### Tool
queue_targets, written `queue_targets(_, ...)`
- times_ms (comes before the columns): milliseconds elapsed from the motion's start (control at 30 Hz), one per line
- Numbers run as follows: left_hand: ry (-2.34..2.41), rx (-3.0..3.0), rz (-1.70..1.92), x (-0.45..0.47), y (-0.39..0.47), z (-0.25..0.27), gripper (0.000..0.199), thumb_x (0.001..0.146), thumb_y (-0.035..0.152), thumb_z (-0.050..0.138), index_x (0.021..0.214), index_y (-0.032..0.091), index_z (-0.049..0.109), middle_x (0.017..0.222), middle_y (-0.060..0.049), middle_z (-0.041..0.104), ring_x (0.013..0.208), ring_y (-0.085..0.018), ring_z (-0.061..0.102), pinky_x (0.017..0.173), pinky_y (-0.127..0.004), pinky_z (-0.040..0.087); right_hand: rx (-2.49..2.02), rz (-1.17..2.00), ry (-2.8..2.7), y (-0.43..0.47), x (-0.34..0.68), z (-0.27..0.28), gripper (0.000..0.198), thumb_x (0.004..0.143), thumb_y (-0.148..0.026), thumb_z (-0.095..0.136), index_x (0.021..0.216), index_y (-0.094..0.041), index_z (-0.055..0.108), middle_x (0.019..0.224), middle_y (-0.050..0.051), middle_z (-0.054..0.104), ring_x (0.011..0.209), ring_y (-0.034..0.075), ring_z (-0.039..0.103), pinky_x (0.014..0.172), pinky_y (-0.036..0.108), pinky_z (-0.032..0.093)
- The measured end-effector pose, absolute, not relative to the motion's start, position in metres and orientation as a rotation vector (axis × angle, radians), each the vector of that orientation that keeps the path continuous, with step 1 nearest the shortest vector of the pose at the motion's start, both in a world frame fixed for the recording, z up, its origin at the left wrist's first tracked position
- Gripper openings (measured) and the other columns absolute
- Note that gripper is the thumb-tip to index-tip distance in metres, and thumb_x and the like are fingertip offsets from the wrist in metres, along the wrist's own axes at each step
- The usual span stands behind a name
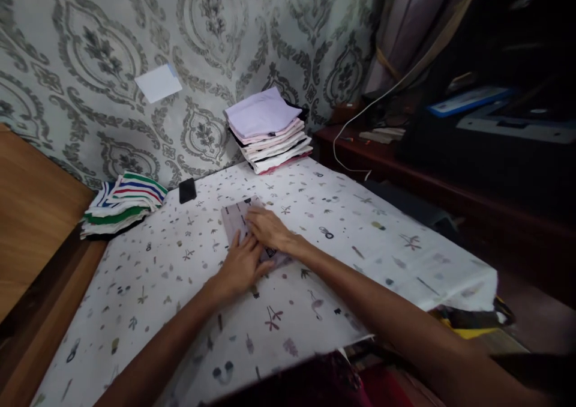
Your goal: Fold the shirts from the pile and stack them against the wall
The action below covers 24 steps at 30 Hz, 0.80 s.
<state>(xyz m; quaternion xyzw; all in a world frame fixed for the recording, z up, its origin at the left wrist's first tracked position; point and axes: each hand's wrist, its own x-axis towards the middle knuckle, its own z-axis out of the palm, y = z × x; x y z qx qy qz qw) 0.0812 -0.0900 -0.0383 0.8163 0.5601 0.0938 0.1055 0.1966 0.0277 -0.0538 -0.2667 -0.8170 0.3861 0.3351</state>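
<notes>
The surface (pixel 180 275) fills the middle and lower frame; its patterned cover appears loose at the lower right, so a hard sweep that way could drag it and all it carries. The tall pile (pixel 270 134) at upper centre has uneven layers and could lean or slide if bumped. The striped pile (pixel 126 206) at left looks slack and might spill if an elbow or sleeve caught it. The grey cloth (pixel 234 218) lies at frame centre under both hands; uneven pressure could crease it or skew its fold. The left hand (pixel 243 263) is spread, palm down, with nothing gripped. The right hand (pixel 270 230) bends over the cloth's upper part; I cannot tell whether its fingertips pinch. With the two nearly touching, they could hamper each other. The phone (pixel 188 191), upper left of the cloth, could be nudged by a long reach.

Widest room is right of the cloth, then lower left. The front edge runs along the bottom of the frame, beneath the forearms; the wall closes off the top.
</notes>
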Motion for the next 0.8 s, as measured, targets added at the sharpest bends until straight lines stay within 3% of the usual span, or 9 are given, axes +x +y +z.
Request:
queue_targets(133, 1.59, 2.467, 0.277, 0.09, -0.106, -0.048, 0.069, 0.098, 0.062, 0.035, 0.152, 0.019, 0.037, 0.154, -0.016, 0.044, 0.146, -0.032, 0.034, 0.123, -0.058, 0.007, -0.519, 1.065, -2.307, 0.042, 0.158, -0.059, 0.013, 0.082, -0.021, 0.065, 0.092, -0.024, 0.073, 0.129, 0.008, 0.068, 0.133, 0.03, 0.051, 0.12, 0.05, 0.024)
queue_targets(433, 1.466, 2.566, 0.255, 0.085, -0.117, -0.064, 0.064, 0.101, 0.053, 0.038, 0.157, 0.027, 0.025, 0.165, -0.009, 0.024, 0.154, -0.027, 0.015, 0.124, -0.056, -0.001, -0.628, 1.021, -2.44, 0.088, 0.105, -0.07, 0.026, 0.085, -0.038, 0.068, 0.109, -0.029, 0.07, 0.147, 0.004, 0.055, 0.146, 0.028, 0.035, 0.122, 0.052, 0.003)
queue_targets(533, 1.432, 2.517, 0.275, 0.085, -0.124, -0.059, 0.065, 0.101, 0.053, 0.037, 0.158, 0.026, 0.023, 0.165, -0.009, 0.024, 0.154, -0.028, 0.013, 0.124, -0.057, 0.0, -0.634, 0.9, -2.468, 0.092, 0.102, -0.068, 0.021, 0.091, -0.035, 0.061, 0.109, -0.027, 0.07, 0.145, 0.006, 0.056, 0.143, 0.028, 0.039, 0.121, 0.054, 0.008)
queue_targets(633, 1.382, 2.429, 0.337, 0.081, -0.133, -0.053, 0.06, 0.101, 0.05, 0.038, 0.156, 0.028, 0.026, 0.164, -0.008, 0.027, 0.154, -0.028, 0.015, 0.124, -0.057, 0.005, -0.705, 0.816, -2.45, 0.093, 0.104, -0.064, 0.024, 0.097, -0.032, 0.05, 0.108, -0.024, 0.07, 0.132, 0.008, 0.066, 0.13, 0.026, 0.053, 0.117, 0.049, 0.024)
queue_targets(700, 1.462, 2.288, 0.529, 0.074, -0.139, -0.051, 0.054, 0.102, 0.047, 0.039, 0.152, 0.029, 0.033, 0.165, -0.008, 0.026, 0.153, -0.028, 0.018, 0.124, -0.054, 0.013, -0.794, 0.806, -2.445, 0.097, 0.111, -0.061, 0.027, 0.098, -0.031, 0.048, 0.113, -0.022, 0.069, 0.125, 0.01, 0.069, 0.122, 0.026, 0.058, 0.112, 0.045, 0.032)
queue_targets(800, 1.69, 1.881, 0.948, 0.058, -0.142, -0.051, 0.049, 0.099, 0.043, 0.044, 0.144, 0.026, 0.039, 0.159, -0.013, 0.032, 0.149, -0.029, 0.028, 0.12, -0.051, 0.027, -0.882, 0.782, -2.463, 0.106, 0.125, -0.055, 0.029, 0.091, -0.026, 0.057, 0.118, -0.02, 0.068, 0.126, 0.012, 0.068, 0.124, 0.031, 0.055, 0.11, 0.047, 0.034)
